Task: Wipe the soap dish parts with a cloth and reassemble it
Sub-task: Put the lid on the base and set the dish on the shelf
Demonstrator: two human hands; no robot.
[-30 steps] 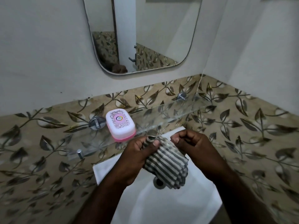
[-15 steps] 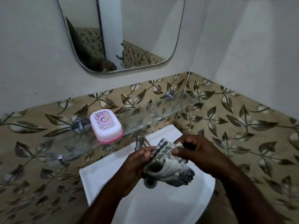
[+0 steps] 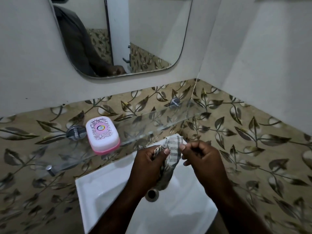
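The soap dish [image 3: 102, 135], with a white patterned lid closed on a pink base, stands on the glass shelf [image 3: 152, 122] to the left of my hands. Both hands hold a grey-and-white striped cloth [image 3: 172, 149] above the white sink [image 3: 104, 188]. My left hand [image 3: 148, 164] grips the cloth's bunched lower part. My right hand [image 3: 200, 156] pinches its upper edge between thumb and fingers. The cloth's tail hangs down towards the drain [image 3: 152, 194].
A mirror [image 3: 121, 34] hangs on the white wall above the shelf. Chrome shelf brackets [image 3: 76, 132] stick out of the leaf-patterned tiles, one right beside the soap dish. A side wall closes the corner on the right.
The cloth has gone from a folded bundle to a stretched, hanging strip between my hands. Both hands have risen slightly towards the shelf. The soap dish has not moved.
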